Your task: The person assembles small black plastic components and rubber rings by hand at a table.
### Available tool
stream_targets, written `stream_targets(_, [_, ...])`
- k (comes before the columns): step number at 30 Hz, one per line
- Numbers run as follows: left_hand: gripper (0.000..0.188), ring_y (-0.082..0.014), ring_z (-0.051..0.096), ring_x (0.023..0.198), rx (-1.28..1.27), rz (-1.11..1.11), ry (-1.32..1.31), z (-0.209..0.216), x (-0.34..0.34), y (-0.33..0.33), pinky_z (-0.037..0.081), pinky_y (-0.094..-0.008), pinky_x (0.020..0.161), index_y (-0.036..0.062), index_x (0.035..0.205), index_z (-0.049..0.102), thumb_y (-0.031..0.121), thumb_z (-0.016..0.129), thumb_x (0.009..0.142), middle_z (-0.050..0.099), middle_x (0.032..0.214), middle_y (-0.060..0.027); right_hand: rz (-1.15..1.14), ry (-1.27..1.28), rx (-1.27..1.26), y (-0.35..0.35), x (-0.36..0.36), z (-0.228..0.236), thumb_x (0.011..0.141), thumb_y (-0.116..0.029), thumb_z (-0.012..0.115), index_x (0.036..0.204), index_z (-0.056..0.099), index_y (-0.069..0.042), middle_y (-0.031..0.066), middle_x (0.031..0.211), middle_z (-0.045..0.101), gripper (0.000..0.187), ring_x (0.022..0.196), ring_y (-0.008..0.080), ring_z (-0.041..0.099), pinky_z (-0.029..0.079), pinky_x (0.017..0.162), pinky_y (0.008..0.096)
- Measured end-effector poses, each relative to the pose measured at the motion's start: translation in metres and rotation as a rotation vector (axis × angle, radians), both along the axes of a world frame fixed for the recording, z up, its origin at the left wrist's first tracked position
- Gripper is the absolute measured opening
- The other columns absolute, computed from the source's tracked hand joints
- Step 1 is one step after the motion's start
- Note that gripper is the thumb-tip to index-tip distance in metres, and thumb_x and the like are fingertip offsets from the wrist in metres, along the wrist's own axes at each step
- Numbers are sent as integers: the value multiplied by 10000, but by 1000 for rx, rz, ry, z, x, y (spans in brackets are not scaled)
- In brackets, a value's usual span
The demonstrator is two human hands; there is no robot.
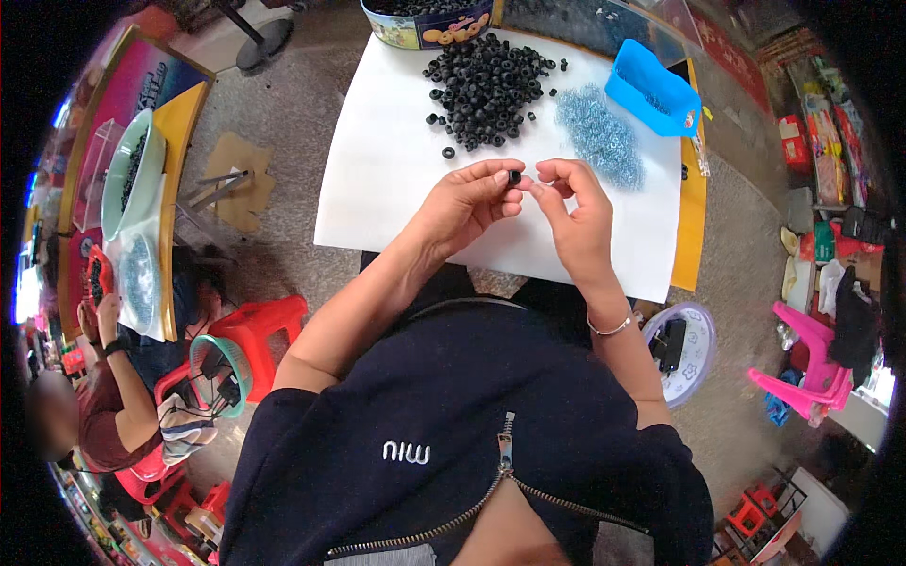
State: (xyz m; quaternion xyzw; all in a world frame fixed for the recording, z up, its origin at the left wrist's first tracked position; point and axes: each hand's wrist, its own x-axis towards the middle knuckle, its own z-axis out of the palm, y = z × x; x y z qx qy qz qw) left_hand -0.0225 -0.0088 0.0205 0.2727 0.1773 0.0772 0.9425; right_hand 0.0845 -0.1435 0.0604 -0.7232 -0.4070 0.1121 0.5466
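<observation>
My left hand pinches a small black ring-shaped part between thumb and forefinger, above the near part of a white-covered table. Close beside it, the thumb and forefinger of my right hand come together next to the part; whatever they hold is too small to make out. Just beyond my hands lies a heap of similar black parts, with a few loose ones around it. To its right spreads a pile of tiny pale-blue clear pieces.
A blue plastic bin with small pieces stands at the far right of the table; a printed tin of black parts stands at the far edge. At left, another person sits at a second table. A lilac basket is beside my right arm.
</observation>
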Motion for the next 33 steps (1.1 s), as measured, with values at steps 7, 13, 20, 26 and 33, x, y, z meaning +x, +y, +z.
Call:
stream_targets(7, [240, -145, 637, 821, -3, -33, -16, 7, -12, -20, 550, -269, 773, -23, 1173, 559, 73, 535, 954, 656, 966, -97, -28, -227, 98, -16, -23, 5, 806, -29, 641, 936, 639, -34, 87, 919, 597, 130, 844, 230, 566, 458, 753, 344])
stream_targets(13, [209, -130, 603, 809, 232, 88, 146, 4, -30, -24, 515, -256, 779, -13, 1130, 599, 65, 555, 941, 647, 972, -87, 92, -459, -25, -45, -44, -14, 780, -35, 628, 870, 634, -44, 83, 915, 574, 91, 851, 289, 536, 416, 768, 379])
stream_targets(20, [251, -153, 614, 839, 330, 73, 215, -6, -31, -25, 527, -266, 793, -14, 1177, 578, 52, 544, 938, 638, 1016, -113, -337, -347, -127, -72, 22, -54, 810, -85, 619, 885, 647, -33, 123, 882, 602, 96, 871, 311, 565, 441, 789, 407])
stream_targets(26, [244, -153, 609, 824, 312, 52, 186, -7, -30, -23, 524, -279, 787, -17, 1170, 583, 56, 535, 942, 636, 1007, -114, -318, -401, -169, -59, 33, -55, 798, -95, 634, 887, 666, -37, 121, 866, 608, 111, 871, 305, 575, 450, 788, 413])
stream_targets(33, [249, -147, 611, 807, 335, 63, 203, -4, -29, -26, 525, -265, 772, -18, 1173, 583, 76, 540, 946, 640, 1009, -115, -254, -374, -175, -54, 33, -63, 801, -91, 651, 902, 665, -33, 95, 828, 630, 118, 796, 245, 596, 470, 730, 364])
